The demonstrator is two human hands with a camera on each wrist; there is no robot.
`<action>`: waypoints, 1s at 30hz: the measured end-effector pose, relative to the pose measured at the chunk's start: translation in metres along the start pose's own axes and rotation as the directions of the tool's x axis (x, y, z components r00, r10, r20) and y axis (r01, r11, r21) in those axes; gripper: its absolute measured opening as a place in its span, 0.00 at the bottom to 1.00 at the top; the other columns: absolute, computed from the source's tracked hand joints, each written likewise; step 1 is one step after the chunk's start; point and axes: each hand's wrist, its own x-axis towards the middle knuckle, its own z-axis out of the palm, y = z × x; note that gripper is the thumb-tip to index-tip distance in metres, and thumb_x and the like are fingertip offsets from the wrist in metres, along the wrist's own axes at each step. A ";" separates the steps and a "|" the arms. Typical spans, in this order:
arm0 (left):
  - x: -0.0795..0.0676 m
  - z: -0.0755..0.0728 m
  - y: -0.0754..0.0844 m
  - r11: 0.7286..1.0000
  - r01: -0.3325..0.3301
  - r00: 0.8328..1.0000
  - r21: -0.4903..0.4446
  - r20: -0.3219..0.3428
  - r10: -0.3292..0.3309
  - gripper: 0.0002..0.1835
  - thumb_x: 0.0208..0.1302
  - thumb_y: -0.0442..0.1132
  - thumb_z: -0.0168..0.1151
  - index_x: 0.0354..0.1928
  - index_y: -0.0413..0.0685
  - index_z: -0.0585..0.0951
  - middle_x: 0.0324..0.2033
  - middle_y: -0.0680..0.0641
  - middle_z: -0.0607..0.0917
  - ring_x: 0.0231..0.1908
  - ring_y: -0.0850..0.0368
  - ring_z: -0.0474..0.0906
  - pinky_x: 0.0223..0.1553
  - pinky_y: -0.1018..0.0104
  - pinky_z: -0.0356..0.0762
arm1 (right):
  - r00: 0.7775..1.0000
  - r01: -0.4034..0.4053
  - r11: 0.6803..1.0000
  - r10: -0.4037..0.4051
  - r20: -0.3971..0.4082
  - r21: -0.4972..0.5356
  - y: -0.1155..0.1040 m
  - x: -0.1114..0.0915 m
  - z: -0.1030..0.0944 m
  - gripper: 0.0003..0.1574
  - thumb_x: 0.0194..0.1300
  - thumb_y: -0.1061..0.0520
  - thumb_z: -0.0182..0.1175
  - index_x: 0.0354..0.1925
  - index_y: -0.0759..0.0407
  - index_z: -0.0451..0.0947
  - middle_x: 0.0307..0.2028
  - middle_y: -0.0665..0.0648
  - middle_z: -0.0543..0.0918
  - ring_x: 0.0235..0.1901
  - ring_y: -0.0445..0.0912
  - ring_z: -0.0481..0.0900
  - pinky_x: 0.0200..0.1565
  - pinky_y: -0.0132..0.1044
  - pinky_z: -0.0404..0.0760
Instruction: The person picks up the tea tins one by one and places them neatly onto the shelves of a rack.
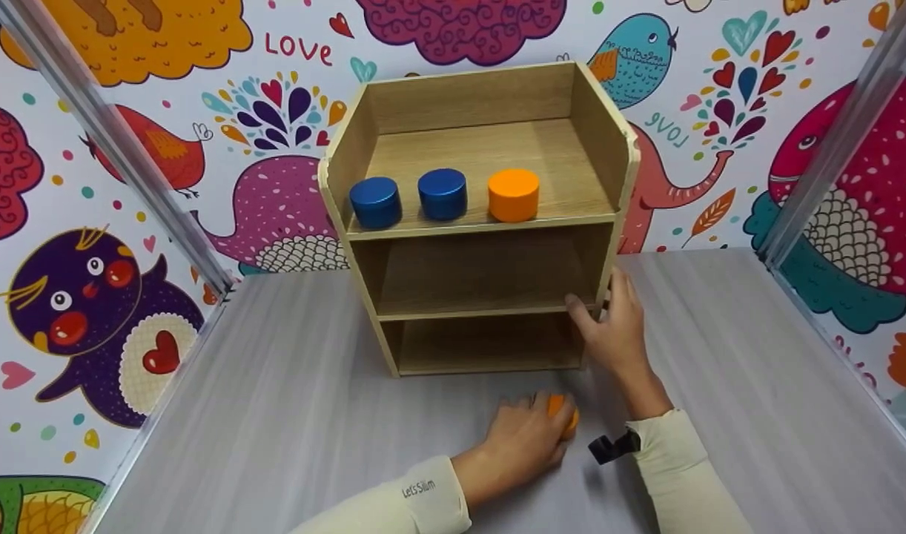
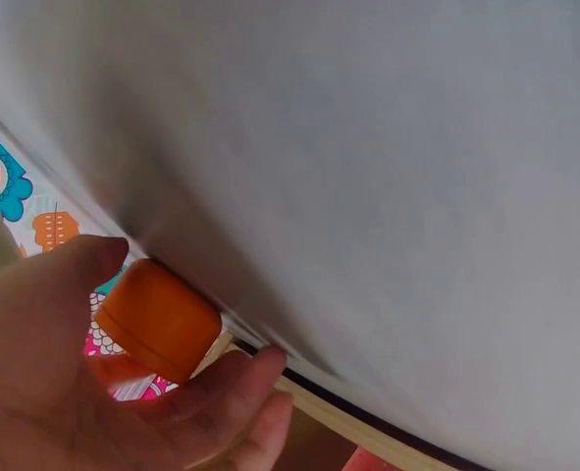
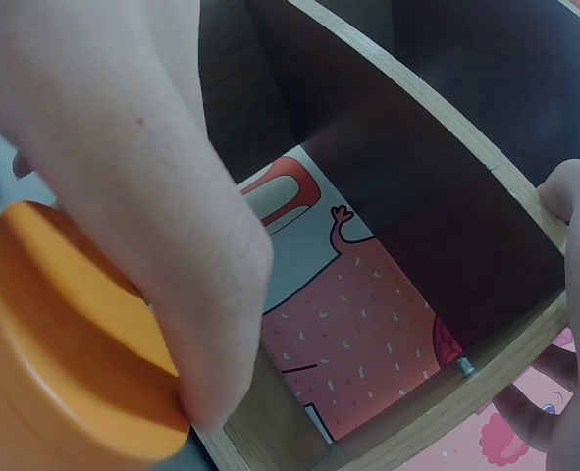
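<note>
My left hand [image 1: 523, 437] grips an orange round jar [image 1: 571, 423] just above or on the table, in front of the shelf; the exact contact is hidden. In the left wrist view, the jar [image 2: 162, 319] lies between the thumb and the curled fingers. My right hand [image 1: 617, 334] holds the right side panel of a small wooden shelf [image 1: 490, 230], thumb at the front edge and fingers round the outside. The right wrist view shows this hand [image 3: 579, 255] at the panel and the orange jar [image 3: 64, 343] close by.
Two blue jars [image 1: 376, 202] and another orange jar [image 1: 514, 196] stand in a row on the shelf's top board. A grey table [image 1: 290, 415] carries the shelf. Cartoon-printed walls [image 1: 275, 44] with metal posts [image 1: 831, 141] enclose the back and sides.
</note>
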 end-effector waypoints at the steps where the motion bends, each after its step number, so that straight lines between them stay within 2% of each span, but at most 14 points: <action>1: 0.000 0.000 0.000 1.000 -0.001 1.000 -0.002 0.003 0.001 0.27 0.58 0.63 0.54 0.58 0.64 0.69 0.37 0.51 0.78 0.28 0.55 0.77 0.23 0.55 0.72 | 1.000 -0.004 1.000 0.004 0.000 -0.002 0.000 0.000 0.000 0.44 0.54 0.42 0.65 0.67 0.46 0.60 0.54 0.53 0.71 0.52 0.48 0.74 0.44 0.56 0.79; 10: -0.001 -0.002 0.000 1.000 -0.022 0.999 -0.007 -0.029 0.022 0.24 0.61 0.63 0.52 0.54 0.62 0.71 0.34 0.52 0.78 0.27 0.55 0.76 0.21 0.58 0.70 | 1.000 0.001 1.000 -0.001 0.002 0.001 0.002 0.000 0.000 0.44 0.55 0.43 0.65 0.66 0.49 0.60 0.54 0.55 0.72 0.51 0.49 0.75 0.43 0.56 0.79; 17: -0.003 -0.002 -0.001 0.999 -0.040 0.989 0.033 -0.139 0.044 0.22 0.60 0.63 0.53 0.50 0.61 0.74 0.28 0.53 0.77 0.23 0.57 0.75 0.17 0.62 0.64 | 1.000 0.012 1.000 -0.012 0.010 0.012 0.002 0.000 0.000 0.45 0.55 0.45 0.65 0.68 0.49 0.59 0.54 0.57 0.71 0.52 0.50 0.74 0.43 0.58 0.79; 23: -0.002 -0.004 -0.004 0.999 -0.042 0.994 -0.032 -0.101 0.039 0.21 0.59 0.62 0.55 0.49 0.61 0.73 0.28 0.53 0.76 0.22 0.56 0.74 0.15 0.62 0.63 | 1.000 -0.002 1.000 0.002 0.015 0.025 0.001 0.000 0.000 0.45 0.55 0.45 0.65 0.67 0.49 0.59 0.55 0.56 0.70 0.54 0.50 0.72 0.45 0.59 0.77; 30: -0.002 -0.009 -0.008 0.994 -0.033 0.998 -0.103 -0.052 0.028 0.23 0.59 0.61 0.55 0.53 0.60 0.71 0.30 0.52 0.75 0.21 0.56 0.74 0.15 0.62 0.64 | 1.000 -0.002 1.000 0.001 0.010 0.016 0.002 0.000 0.000 0.45 0.55 0.44 0.65 0.67 0.48 0.59 0.55 0.54 0.71 0.53 0.48 0.72 0.45 0.58 0.78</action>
